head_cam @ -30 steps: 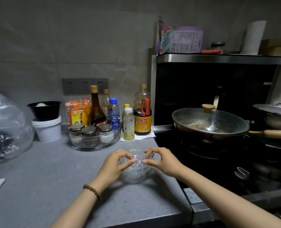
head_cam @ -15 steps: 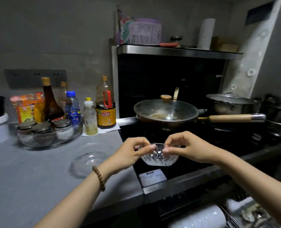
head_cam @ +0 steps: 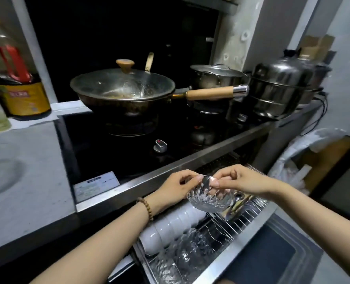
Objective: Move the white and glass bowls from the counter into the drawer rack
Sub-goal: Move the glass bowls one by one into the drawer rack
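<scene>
Now left hand [head_cam: 173, 188] and right hand [head_cam: 247, 181] fingers [head_cam: 221, 182] pinch the glass bowl [head_cam: 209, 200] above the drawer rack [head_cam: 250, 211].

The glass bowl [head_cam: 210, 199] is clear with a cut, faceted pattern. The stacked bowls [head_cam: 170, 226] are plain white. The wok [head_cam: 129, 107] is dark with a tan wooden handle [head_cam: 210, 93], the steamer [head_cam: 280, 87] is silver, the bottle [head_cam: 20, 95] is yellow-labelled with red trim, and the surface [head_cam: 32, 197] is pale grey.
</scene>
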Action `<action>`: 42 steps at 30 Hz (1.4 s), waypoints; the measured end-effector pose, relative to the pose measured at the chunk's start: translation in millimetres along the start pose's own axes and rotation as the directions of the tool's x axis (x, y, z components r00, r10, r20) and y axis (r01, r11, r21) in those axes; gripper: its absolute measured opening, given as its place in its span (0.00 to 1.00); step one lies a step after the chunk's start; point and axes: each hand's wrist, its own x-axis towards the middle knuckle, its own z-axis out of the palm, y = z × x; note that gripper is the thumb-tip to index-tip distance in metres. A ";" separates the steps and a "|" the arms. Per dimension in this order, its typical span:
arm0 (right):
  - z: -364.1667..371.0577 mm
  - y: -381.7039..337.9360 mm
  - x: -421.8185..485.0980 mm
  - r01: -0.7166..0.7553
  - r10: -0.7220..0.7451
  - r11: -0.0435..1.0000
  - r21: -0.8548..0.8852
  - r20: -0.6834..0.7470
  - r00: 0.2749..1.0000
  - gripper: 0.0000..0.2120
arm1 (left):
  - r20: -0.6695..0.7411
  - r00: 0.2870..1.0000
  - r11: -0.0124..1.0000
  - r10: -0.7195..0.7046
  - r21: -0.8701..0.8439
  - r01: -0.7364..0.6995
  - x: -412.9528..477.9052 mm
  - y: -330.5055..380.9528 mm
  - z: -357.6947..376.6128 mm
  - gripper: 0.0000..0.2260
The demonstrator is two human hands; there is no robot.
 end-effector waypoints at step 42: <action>45.8 257.8 123.4 -0.827 0.763 0.548 0.128 0.327 0.557 0.11 | -0.062 0.964 0.591 -0.260 0.779 0.209 -6.4 -239.5 98.8 0.41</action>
